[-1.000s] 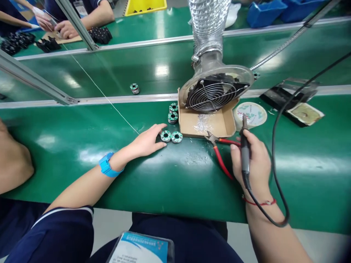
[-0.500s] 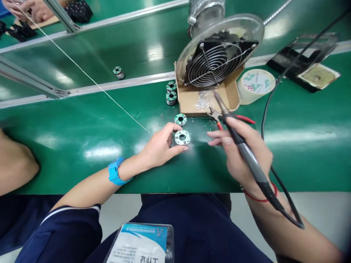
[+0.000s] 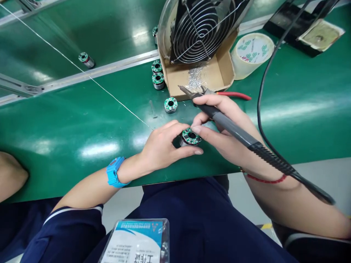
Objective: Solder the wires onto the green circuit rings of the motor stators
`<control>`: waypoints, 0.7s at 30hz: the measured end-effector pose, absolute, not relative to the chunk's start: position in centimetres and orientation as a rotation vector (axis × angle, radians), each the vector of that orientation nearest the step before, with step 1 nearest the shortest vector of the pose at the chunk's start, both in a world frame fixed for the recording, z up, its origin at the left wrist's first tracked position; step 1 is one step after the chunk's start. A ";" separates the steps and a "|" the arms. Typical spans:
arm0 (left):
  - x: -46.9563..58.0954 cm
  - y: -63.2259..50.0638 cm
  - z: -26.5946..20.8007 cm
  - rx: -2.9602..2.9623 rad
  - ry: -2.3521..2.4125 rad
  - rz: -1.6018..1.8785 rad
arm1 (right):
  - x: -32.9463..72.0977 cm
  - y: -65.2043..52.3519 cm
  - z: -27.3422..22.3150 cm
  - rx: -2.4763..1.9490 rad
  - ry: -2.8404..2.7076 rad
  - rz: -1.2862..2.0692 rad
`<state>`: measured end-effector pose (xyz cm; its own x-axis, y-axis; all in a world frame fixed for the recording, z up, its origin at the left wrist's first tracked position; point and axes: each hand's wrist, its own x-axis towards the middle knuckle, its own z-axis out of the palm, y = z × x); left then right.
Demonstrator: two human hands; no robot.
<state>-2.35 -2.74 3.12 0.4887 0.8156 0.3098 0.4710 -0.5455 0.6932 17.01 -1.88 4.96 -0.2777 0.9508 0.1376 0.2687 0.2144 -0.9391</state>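
My left hand (image 3: 167, 146) has its thumb and fingers closed around a small metal cylinder topped by a ring-shaped green circuit board (image 3: 191, 136). A soldering iron (image 3: 233, 128) lies across my right hand (image 3: 227, 135), its tip pointing up and left over the cardboard box's front edge. The right thumb and a fingertip meet at the board's far right edge. Whether they pinch something there I cannot make out. A similar board-topped cylinder (image 3: 170, 105) stands just beyond my left hand. A thin pale wire (image 3: 117, 100) runs down to the left fingers.
A fan with a wire guard (image 3: 201, 35) stands behind a cardboard box (image 3: 175, 91) holding metal clippings (image 3: 195, 78). Red-handled cutters (image 3: 234, 95) lie partly hidden behind my right hand. Tape (image 3: 253, 54), a sponge holder (image 3: 307, 45) and stacked cylinders (image 3: 158, 81) stand around. Another person's arm (image 3: 12, 177) is at left.
My right hand, still holding the soldering iron, has come left so its fingers reach the board in my left hand. The held cylinder is tilted differently. The camera view has shifted.
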 end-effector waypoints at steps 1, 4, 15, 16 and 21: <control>-2.3 -2.8 3.2 2.224 1.061 0.861 | 16.9 -2.0 5.0 -1.145 -1.698 1.075; -2.2 -2.8 3.3 2.273 1.074 0.883 | 16.6 -2.1 5.0 -1.132 -1.698 1.003; -1.3 -2.7 2.4 2.251 1.470 0.447 | 16.5 -3.1 1.7 -1.219 -1.842 0.736; -1.4 -2.6 2.3 2.216 1.480 0.401 | 16.5 -3.2 1.5 -1.249 -1.920 0.685; -3.1 -1.6 0.5 1.838 1.297 0.585 | 16.5 -2.4 0.6 -1.269 -2.168 0.502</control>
